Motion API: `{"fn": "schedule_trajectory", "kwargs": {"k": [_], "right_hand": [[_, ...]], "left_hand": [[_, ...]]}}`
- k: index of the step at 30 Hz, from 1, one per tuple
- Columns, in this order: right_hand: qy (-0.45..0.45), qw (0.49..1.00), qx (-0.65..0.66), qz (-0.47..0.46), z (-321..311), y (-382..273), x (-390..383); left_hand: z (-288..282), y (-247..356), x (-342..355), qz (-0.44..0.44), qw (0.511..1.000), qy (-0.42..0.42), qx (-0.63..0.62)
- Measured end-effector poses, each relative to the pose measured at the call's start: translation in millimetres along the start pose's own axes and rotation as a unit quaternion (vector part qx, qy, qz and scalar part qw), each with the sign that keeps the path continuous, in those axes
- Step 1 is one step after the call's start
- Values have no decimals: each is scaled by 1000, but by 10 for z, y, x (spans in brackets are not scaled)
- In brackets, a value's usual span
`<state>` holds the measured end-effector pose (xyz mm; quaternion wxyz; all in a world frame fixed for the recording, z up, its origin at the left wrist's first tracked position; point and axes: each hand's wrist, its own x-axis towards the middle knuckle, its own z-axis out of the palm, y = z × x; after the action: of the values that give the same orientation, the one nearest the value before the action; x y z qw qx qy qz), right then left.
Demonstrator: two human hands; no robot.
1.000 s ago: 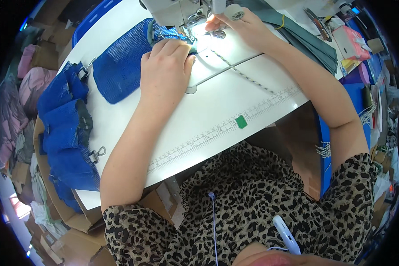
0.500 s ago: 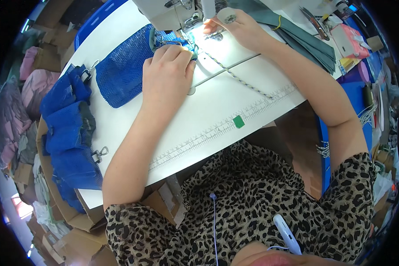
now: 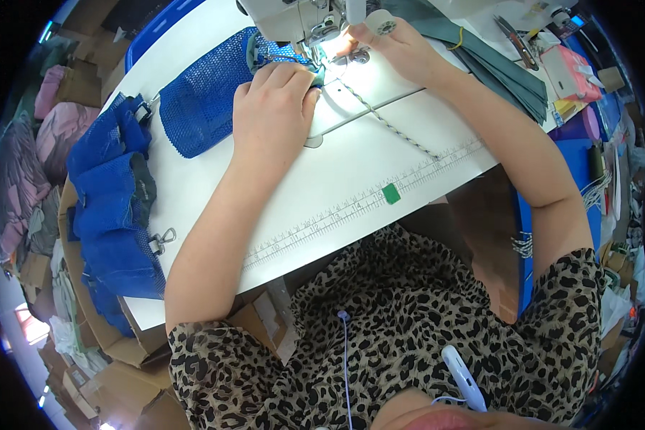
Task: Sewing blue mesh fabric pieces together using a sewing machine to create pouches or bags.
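Under the head of a white sewing machine lies the edge of a blue mesh piece. My left hand is closed on that edge, its fingers bent and close together just left of the needle. A teal-blue trim with a zipper-like strip shows beside the knuckles. My right hand reaches to the right side of the presser foot, fingers bent together; glare hides whatever is at their tips. Over this hand shows a pale round disc with holes. A thin patterned cord trails from the needle area toward the table's front edge.
Blue mesh pieces with metal clips hang over the table's left edge above a cardboard box. Dark green fabric strips, scissors and a pink box are at the right. A printed ruler runs along the front.
The view has shifted slightly, moving the machine right in the picture. The blue mesh piece has slid a little away from me. Both hands stay by the needle.
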<state>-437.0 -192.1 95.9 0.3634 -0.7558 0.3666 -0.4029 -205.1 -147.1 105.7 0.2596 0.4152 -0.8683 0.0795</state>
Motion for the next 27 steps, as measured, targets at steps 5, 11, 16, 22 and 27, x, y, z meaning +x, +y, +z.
{"fn": "schedule_trajectory", "kwargs": {"k": [5, 11, 16, 22, 27], "right_hand": [[22, 1000, 11, -7, 28, -17, -26], [34, 998, -49, 14, 22, 81, -25], [-20, 997, -57, 46, 82, -202, -88], [-74, 957, -180, -214, 150, -312, -129], [-98, 983, -141, -57, 528, -868, 61]], "left_hand": [[16, 3, 12, 2, 1000, -6, 4], [-2, -21, 28, 6, 1000, 20, -17], [-268, -55, -63, -6, 995, -87, -49], [-676, -367, -229, -316, 789, -145, -507], [-567, -743, -560, -377, 432, 31, -819]]}}
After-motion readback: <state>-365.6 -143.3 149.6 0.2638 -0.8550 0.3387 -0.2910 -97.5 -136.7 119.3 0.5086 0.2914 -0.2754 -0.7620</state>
